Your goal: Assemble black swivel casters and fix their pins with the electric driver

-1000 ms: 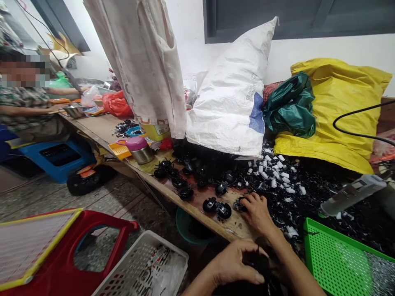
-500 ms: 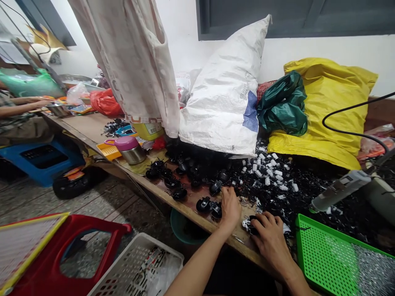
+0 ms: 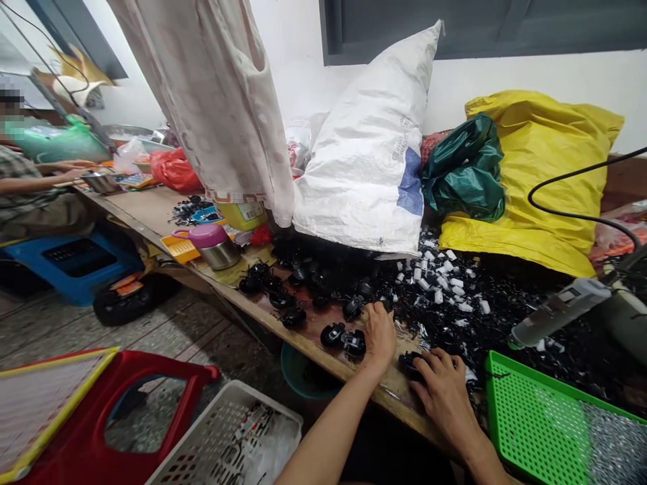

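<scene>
My left hand (image 3: 380, 333) is on the bench at the near edge of the black pile, fingers bent down and close together. What lies under its fingertips is hidden. To its right, my right hand (image 3: 445, 380) has its fingers curled over a black plastic piece (image 3: 410, 364) lying on the wood, partly covered by the fingers. Left of my left hand, two rounded black plastic pieces with silvery middles, one (image 3: 332, 335) and another (image 3: 354, 342), lie side by side. A further black rounded piece (image 3: 352, 308) sits just behind them.
Small black parts (image 3: 485, 337) and white pieces (image 3: 447, 276) cover the bench's right side. A green basket (image 3: 536, 411) stands at right, with a grey bottle (image 3: 561, 313) behind. White (image 3: 368, 162) and yellow sacks (image 3: 546, 182) line the back. A co-worker (image 3: 30, 185) sits far left.
My left hand has come up from the bench's near edge to the pile. My right hand has moved nearer to me, and the black piece now lies under it. The view turned slightly right.
</scene>
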{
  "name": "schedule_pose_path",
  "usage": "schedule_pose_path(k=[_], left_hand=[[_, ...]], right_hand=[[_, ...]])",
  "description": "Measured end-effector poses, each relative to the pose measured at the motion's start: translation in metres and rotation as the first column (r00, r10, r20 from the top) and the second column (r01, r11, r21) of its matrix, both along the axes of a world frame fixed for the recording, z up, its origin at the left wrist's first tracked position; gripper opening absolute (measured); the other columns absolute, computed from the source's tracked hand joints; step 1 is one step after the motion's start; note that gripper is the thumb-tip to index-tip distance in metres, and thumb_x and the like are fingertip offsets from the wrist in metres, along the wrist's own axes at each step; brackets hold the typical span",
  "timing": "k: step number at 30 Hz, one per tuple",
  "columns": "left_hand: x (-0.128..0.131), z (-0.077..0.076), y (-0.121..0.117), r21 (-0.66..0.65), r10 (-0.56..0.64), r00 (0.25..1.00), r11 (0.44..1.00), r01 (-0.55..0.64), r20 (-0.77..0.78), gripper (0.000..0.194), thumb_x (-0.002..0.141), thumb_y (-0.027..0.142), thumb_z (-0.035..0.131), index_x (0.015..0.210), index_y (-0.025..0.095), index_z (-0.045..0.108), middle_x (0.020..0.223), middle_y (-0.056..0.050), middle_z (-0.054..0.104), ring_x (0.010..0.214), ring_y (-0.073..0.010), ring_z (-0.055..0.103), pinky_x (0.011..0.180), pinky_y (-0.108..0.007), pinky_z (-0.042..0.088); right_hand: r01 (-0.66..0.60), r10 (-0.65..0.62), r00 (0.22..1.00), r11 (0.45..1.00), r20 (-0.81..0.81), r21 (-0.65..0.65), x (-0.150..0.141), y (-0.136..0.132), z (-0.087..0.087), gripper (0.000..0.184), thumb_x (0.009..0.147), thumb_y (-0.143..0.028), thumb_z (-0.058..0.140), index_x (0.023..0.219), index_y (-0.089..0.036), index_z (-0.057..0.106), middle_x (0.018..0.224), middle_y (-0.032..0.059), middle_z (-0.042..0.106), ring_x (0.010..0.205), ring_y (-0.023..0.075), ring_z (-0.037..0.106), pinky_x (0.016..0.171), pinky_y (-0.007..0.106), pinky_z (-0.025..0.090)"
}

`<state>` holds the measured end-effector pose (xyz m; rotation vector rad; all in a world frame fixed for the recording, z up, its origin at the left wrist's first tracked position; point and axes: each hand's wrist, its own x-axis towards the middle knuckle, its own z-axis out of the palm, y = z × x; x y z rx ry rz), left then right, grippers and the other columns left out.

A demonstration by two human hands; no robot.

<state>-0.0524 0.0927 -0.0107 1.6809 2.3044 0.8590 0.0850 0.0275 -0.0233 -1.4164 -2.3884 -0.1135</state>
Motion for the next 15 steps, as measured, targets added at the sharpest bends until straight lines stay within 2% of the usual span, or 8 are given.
schedule_pose_path(k=[3, 5, 8, 10, 11, 12, 13, 15], left_hand=[[0.000, 0.005, -0.004, -0.009, -0.018, 1.000, 1.000, 0.018, -0.016, 0.020, 0.083, 0.022, 0.038, 0.095, 0.010, 0.048, 0.096, -0.015, 0.051, 0.075, -0.0231, 0.059, 0.060, -0.032, 0.044], [0.000, 0.009, -0.013, -0.008, -0.030, 0.999, 1.000, 0.030, -0.028, 0.022, 0.082, 0.021, 0.040, 0.099, 0.011, 0.048, 0.103, -0.016, 0.049, 0.079, -0.0240, 0.058, 0.062, -0.032, 0.045], [0.000, 0.015, -0.036, 0.093, -0.107, 0.994, 0.990, 0.108, -0.011, 0.025, 0.080, 0.018, 0.042, 0.104, 0.015, 0.049, 0.114, -0.014, 0.045, 0.098, -0.0267, 0.051, 0.079, -0.037, 0.042], [0.000, 0.015, -0.055, 0.168, -0.204, 0.971, 0.969, 0.182, 0.123, 0.027, 0.079, 0.017, 0.043, 0.105, 0.017, 0.050, 0.111, -0.012, 0.047, 0.102, -0.0259, 0.048, 0.086, -0.038, 0.037], [0.000, 0.013, -0.064, 0.172, -0.245, 0.937, 0.963, 0.206, 0.249, 0.028, 0.078, 0.018, 0.046, 0.106, 0.018, 0.050, 0.107, -0.011, 0.050, 0.100, -0.0250, 0.049, 0.086, -0.038, 0.038], [0.001, 0.011, -0.072, 0.154, -0.269, 0.874, 0.962, 0.224, 0.404, 0.030, 0.075, 0.019, 0.050, 0.105, 0.018, 0.051, 0.103, -0.010, 0.052, 0.097, -0.0240, 0.050, 0.084, -0.037, 0.039], [0.002, 0.008, -0.079, 0.134, -0.281, 0.771, 0.959, 0.250, 0.572, 0.031, 0.073, 0.021, 0.053, 0.104, 0.018, 0.052, 0.099, -0.009, 0.055, 0.094, -0.0228, 0.052, 0.083, -0.035, 0.040], [0.004, 0.002, -0.087, 0.123, -0.248, 0.475, 0.952, 0.279, 0.844, 0.029, 0.070, 0.024, 0.058, 0.098, 0.017, 0.055, 0.092, -0.006, 0.059, 0.088, -0.0204, 0.054, 0.080, -0.033, 0.041]], right_hand=[[-0.003, 0.003, 1.000, 1.000, -0.019, -0.004, 0.000, 0.001, -0.002, 0.021, 0.071, -0.018, 0.055, 0.090, -0.024, 0.057, 0.094, 0.0060, 0.061, 0.097, 0.0270, 0.046, 0.079, 0.042, 0.029], [-0.006, 0.005, 1.000, 1.000, -0.029, -0.010, 0.000, 0.002, -0.003, 0.020, 0.071, -0.019, 0.056, 0.090, -0.024, 0.056, 0.093, 0.0061, 0.061, 0.096, 0.0270, 0.046, 0.079, 0.042, 0.029], [-0.020, 0.020, 0.998, 1.000, -0.060, -0.005, 0.002, 0.003, -0.005, 0.020, 0.071, -0.022, 0.056, 0.090, -0.023, 0.055, 0.089, 0.0058, 0.061, 0.095, 0.0266, 0.047, 0.078, 0.041, 0.029], [-0.016, 0.020, 0.994, 0.999, -0.108, 0.033, 0.003, 0.002, -0.007, 0.021, 0.071, -0.024, 0.055, 0.092, -0.021, 0.053, 0.087, 0.0060, 0.061, 0.093, 0.0261, 0.048, 0.079, 0.041, 0.029], [-0.006, 0.014, 0.991, 0.998, -0.136, 0.061, 0.003, 0.001, -0.007, 0.023, 0.071, -0.025, 0.054, 0.093, -0.020, 0.051, 0.088, 0.0064, 0.060, 0.092, 0.0258, 0.048, 0.079, 0.041, 0.030], [0.009, 0.006, 0.986, 0.996, -0.164, 0.090, 0.001, -0.001, -0.007, 0.024, 0.072, -0.026, 0.054, 0.095, -0.019, 0.050, 0.089, 0.0072, 0.059, 0.092, 0.0256, 0.048, 0.079, 0.041, 0.030], [0.026, -0.004, 0.982, 0.993, -0.188, 0.115, -0.001, -0.003, -0.007, 0.025, 0.072, -0.026, 0.053, 0.096, -0.018, 0.049, 0.089, 0.0080, 0.059, 0.091, 0.0253, 0.048, 0.079, 0.041, 0.031], [0.065, -0.032, 0.974, 0.988, -0.225, 0.141, -0.009, -0.010, -0.007, 0.025, 0.072, -0.026, 0.052, 0.096, -0.017, 0.048, 0.087, 0.0089, 0.057, 0.087, 0.0248, 0.049, 0.078, 0.041, 0.032]])
